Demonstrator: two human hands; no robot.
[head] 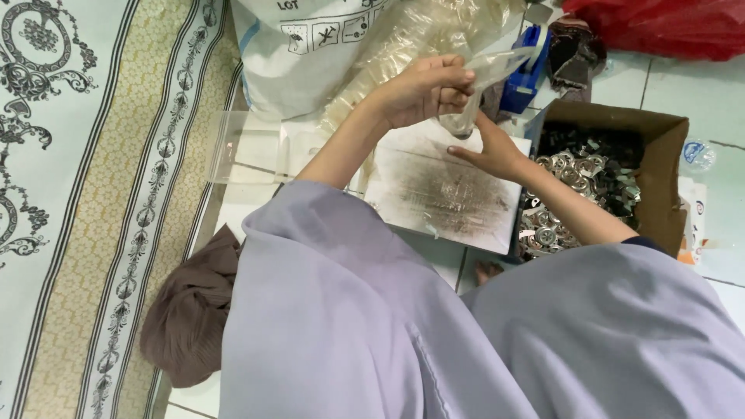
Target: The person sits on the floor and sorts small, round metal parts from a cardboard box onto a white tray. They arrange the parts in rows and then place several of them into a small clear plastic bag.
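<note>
A person in a pale purple robe sits on the floor. The left hand (425,89) holds up a small clear bag (485,77). The right hand (497,151) touches the bag from below. Under the bag lies a white board (442,194). Beside the board, a brown box (660,155) holds shiny metal pieces (578,174).

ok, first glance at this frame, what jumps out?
Both hands meet at centre top: the left hand pinches a small clear plastic bag, the right hand supporting it from below. Right of them, a cardboard box brims with shiny metal parts. A smudged white board lies beneath.
</note>
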